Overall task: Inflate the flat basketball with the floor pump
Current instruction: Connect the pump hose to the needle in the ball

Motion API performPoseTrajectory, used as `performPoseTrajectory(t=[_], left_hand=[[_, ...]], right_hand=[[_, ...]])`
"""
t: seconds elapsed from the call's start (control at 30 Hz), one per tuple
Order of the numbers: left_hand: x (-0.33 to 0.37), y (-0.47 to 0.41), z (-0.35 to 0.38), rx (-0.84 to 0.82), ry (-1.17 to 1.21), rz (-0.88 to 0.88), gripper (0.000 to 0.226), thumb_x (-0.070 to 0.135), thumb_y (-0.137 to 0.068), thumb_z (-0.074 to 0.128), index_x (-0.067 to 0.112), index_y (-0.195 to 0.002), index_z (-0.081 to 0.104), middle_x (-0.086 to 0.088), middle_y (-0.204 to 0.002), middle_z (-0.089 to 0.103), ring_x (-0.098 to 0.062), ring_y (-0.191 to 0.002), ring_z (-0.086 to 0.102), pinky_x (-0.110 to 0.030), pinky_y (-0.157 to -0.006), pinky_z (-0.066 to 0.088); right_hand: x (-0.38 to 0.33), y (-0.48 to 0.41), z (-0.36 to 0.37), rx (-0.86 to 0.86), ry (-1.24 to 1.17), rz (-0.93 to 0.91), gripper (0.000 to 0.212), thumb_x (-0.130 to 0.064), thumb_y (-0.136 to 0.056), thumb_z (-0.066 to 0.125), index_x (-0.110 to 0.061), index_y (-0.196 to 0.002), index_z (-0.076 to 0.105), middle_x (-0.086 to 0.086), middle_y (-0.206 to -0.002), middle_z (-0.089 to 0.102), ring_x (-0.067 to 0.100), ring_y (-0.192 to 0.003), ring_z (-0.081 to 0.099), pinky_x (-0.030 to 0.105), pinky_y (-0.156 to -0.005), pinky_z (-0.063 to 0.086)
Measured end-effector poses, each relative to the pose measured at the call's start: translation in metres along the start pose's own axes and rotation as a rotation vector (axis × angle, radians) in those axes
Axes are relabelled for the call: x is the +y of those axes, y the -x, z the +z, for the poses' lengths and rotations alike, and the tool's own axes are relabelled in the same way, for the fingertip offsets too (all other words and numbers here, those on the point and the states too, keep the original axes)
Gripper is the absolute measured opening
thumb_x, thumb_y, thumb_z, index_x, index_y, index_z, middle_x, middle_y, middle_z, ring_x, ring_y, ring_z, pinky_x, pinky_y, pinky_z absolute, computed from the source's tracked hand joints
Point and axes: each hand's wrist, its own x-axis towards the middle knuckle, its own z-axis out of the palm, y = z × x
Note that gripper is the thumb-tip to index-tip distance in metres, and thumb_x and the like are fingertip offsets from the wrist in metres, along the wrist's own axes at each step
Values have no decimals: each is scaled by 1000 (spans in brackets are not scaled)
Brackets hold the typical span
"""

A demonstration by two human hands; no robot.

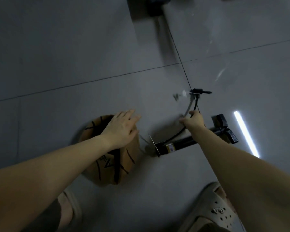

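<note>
A flat, caved-in brown basketball (pixel 117 164) with black lines lies on the grey tiled floor. My left hand (pixel 122 128) rests on its top with the fingers straight. To the right, a black floor pump (pixel 187 142) lies on its side, its T-handle (pixel 224 128) pointing right. My right hand (pixel 193 120) grips the pump's thin black hose (pixel 195 102) and holds it up. The hose's nozzle head (pixel 200 92) hangs above the hand.
Small loose bits (pixel 177 96) lie on the floor left of the nozzle. A dark object (pixel 156 5) stands at the top edge. My feet in beige clogs (pixel 213 208) are at the bottom. A strip of light (pixel 246 133) reflects on the tiles at right.
</note>
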Motion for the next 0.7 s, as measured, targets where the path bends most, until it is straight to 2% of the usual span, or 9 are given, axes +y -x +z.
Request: performPoseTrajectory(t=[0.1, 0.2, 0.27, 0.33, 0.43, 0.5, 0.57, 0.63, 0.7], left_hand=[[14, -13, -12, 79, 31, -35, 62, 36, -98, 54, 22, -155, 33, -10, -163, 26, -27, -148, 24, -49, -124, -1], [24, -32, -38, 229, 245, -128, 67, 35, -93, 62, 18, -153, 37, -10, -156, 38, -30, -143, 34, -47, -122, 17], [30, -45, -60, 331, 331, -125, 69, 36, -91, 65, 16, -152, 38, -11, -151, 43, -32, -137, 41, -47, -115, 30], [33, -56, -81, 352, 329, -109, 74, 38, -89, 66, 18, -153, 34, -8, -152, 42, -31, -137, 41, -47, -114, 32], [30, -67, -106, 151, 356, -181, 68, 33, -93, 62, 20, -154, 34, -7, -155, 40, -28, -139, 40, -40, -115, 33], [24, -68, -115, -47, 558, -281, 58, 26, -95, 63, 19, -149, 44, -9, -146, 51, -25, -127, 52, -32, -104, 42], [15, -62, -121, -196, 726, -339, 49, 26, -94, 68, 19, -140, 54, -6, -132, 61, -20, -114, 58, -34, -95, 44], [6, -53, -128, -386, 821, -324, 41, 31, -92, 70, 22, -130, 61, -1, -123, 66, -17, -113, 61, -40, -97, 43], [0, -48, -128, -519, 853, -271, 39, 23, -90, 72, 21, -128, 63, 0, -123, 67, -15, -116, 61, -41, -101, 45]], right_hand=[[-11, 2, 13, 49, -8, -71, 33, -6, -92, 61, -14, -120, 46, 15, -113, 60, 30, -97, 63, 41, -80, 54], [-26, 12, 18, 14, 259, -305, 20, -4, -92, 52, -17, -107, 54, 8, -99, 64, 27, -85, 66, 46, -76, 58], [-36, 24, 17, -57, 429, -453, 24, -1, -91, 51, -21, -102, 57, -1, -93, 65, 21, -79, 67, 38, -67, 57], [-43, 42, 13, -120, 571, -572, 29, 2, -90, 50, -25, -96, 58, -7, -90, 65, 14, -77, 67, 27, -60, 52], [-49, 69, 5, -229, 729, -674, 29, 2, -91, 52, -26, -87, 57, -9, -91, 65, 14, -84, 67, 32, -70, 57], [-52, 81, -3, -293, 741, -665, 21, -1, -92, 58, -20, -83, 60, -3, -91, 68, 18, -86, 67, 42, -79, 59], [-56, 86, -13, -361, 708, -575, 14, 0, -89, 63, -13, -83, 64, 3, -90, 70, 20, -87, 69, 45, -85, 58], [-60, 90, -23, -426, 637, -457, 14, 5, -90, 61, -8, -85, 65, 7, -90, 72, 19, -86, 71, 42, -87, 58], [-62, 90, -31, -467, 546, -358, 16, 9, -92, 55, -4, -88, 63, 11, -91, 73, 20, -86, 73, 38, -86, 59]])
